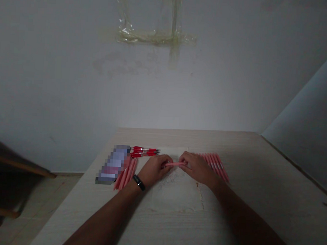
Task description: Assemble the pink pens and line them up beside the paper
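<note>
Over the middle of the table, my left hand [155, 168] and my right hand [196, 166] are both closed on one slim pink pen-like stick [176, 163]. It lies level between them, one end in each hand's fingers; the fingers hide its tips. Left of my left hand lies a bunch of similar pink sticks [128, 174], side by side. Beyond that hand are several red pens [144, 149] with dark tips. A row of pink sticks with pale bands [216, 165] lies just right of my right hand, which partly covers it.
A phone [113, 163], blurred out, lies at the left by the pink sticks. The pale wooden table [174, 232] meets a wall [222, 85] at the back. Below my hands is a whitish sheet-like patch [176, 200]. Dark furniture [7, 180] stands at the left.
</note>
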Motion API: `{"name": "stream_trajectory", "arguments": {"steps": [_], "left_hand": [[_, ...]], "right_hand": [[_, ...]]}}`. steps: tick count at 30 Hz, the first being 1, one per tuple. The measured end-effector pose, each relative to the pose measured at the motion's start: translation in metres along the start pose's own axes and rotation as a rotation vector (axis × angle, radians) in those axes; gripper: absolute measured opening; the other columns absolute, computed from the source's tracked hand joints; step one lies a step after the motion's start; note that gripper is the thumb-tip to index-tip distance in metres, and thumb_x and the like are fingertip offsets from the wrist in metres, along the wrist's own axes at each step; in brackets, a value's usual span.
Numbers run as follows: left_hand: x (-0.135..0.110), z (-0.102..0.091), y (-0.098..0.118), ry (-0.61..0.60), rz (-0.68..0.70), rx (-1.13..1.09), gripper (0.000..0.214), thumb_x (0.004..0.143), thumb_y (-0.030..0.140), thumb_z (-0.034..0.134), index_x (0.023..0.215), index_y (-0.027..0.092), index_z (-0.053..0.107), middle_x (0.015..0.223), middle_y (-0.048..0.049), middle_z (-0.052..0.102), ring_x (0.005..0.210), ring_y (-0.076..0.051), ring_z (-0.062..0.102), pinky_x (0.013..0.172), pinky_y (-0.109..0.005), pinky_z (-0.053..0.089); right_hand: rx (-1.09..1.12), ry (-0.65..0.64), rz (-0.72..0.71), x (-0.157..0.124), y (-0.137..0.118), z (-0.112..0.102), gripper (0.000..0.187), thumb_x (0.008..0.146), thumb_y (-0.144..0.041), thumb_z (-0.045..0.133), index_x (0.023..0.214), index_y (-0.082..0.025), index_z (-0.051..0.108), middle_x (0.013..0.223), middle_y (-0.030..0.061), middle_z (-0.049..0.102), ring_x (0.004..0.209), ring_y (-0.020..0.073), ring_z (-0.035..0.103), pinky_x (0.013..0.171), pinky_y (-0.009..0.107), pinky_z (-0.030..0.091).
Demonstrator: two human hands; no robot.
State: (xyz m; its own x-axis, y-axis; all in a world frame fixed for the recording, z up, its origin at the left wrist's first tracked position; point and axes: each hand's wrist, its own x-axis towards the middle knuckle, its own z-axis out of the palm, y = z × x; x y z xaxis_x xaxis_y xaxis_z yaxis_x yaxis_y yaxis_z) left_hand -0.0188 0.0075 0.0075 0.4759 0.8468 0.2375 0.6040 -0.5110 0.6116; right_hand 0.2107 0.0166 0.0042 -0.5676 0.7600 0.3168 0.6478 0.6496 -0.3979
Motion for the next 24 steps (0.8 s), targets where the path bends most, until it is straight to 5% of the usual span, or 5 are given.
{"name": "stream_trajectory", "arguments": {"steps": [4, 10, 15, 18, 24], "left_hand": [[0.0004, 0.0002, 0.0003, -0.012, 0.005, -0.004, 0.015, 0.086, 0.024, 0.057, 0.093, 0.016, 0.069, 0.08, -0.0039, 0.068, 0.069, -0.014, 0.056, 0.062, -0.023, 0.037], [0.0006, 0.0019, 0.0004, -0.006, 0.006, 0.007, 0.013, 0.085, 0.02, 0.058, 0.092, 0.017, 0.068, 0.081, -0.0036, 0.069, 0.069, -0.014, 0.056, 0.062, -0.023, 0.037], [0.0001, 0.0019, 0.001, -0.003, 0.001, 0.011, 0.017, 0.084, 0.019, 0.058, 0.098, 0.017, 0.067, 0.078, -0.0022, 0.067, 0.066, -0.013, 0.055, 0.06, -0.023, 0.035], [-0.0004, 0.0022, 0.0011, 0.006, -0.007, 0.008, 0.018, 0.084, 0.019, 0.058, 0.101, 0.018, 0.065, 0.076, -0.001, 0.065, 0.065, -0.013, 0.054, 0.059, -0.022, 0.033], [-0.0008, 0.0029, 0.0018, 0.002, 0.005, -0.012, 0.013, 0.086, 0.021, 0.056, 0.096, 0.018, 0.063, 0.078, -0.0013, 0.065, 0.066, -0.013, 0.054, 0.06, -0.023, 0.035]], "right_hand": [[0.026, 0.003, 0.016, -0.0009, -0.0044, -0.0032, 0.018, 0.089, -0.028, 0.067, 0.103, -0.019, 0.059, 0.096, 0.0029, 0.065, 0.088, 0.0172, 0.059, 0.077, 0.028, 0.041], [0.032, -0.028, -0.037, 0.0003, -0.0009, 0.0001, 0.027, 0.103, -0.031, 0.042, 0.093, -0.019, 0.064, 0.091, 0.0044, 0.066, 0.087, 0.0169, 0.06, 0.079, 0.029, 0.041], [0.012, -0.011, -0.011, 0.0003, -0.0012, 0.0015, 0.008, 0.095, -0.027, 0.059, 0.098, -0.02, 0.061, 0.093, 0.003, 0.066, 0.085, 0.0168, 0.059, 0.076, 0.029, 0.04], [0.02, -0.003, -0.004, -0.0005, -0.0042, -0.0001, 0.014, 0.091, -0.027, 0.064, 0.102, -0.02, 0.059, 0.098, 0.0033, 0.066, 0.09, 0.0178, 0.06, 0.079, 0.029, 0.041], [0.051, -0.033, -0.049, -0.0003, -0.0038, 0.0007, 0.025, 0.104, -0.032, 0.041, 0.103, -0.02, 0.063, 0.098, 0.005, 0.067, 0.093, 0.0179, 0.061, 0.083, 0.03, 0.042]]}}
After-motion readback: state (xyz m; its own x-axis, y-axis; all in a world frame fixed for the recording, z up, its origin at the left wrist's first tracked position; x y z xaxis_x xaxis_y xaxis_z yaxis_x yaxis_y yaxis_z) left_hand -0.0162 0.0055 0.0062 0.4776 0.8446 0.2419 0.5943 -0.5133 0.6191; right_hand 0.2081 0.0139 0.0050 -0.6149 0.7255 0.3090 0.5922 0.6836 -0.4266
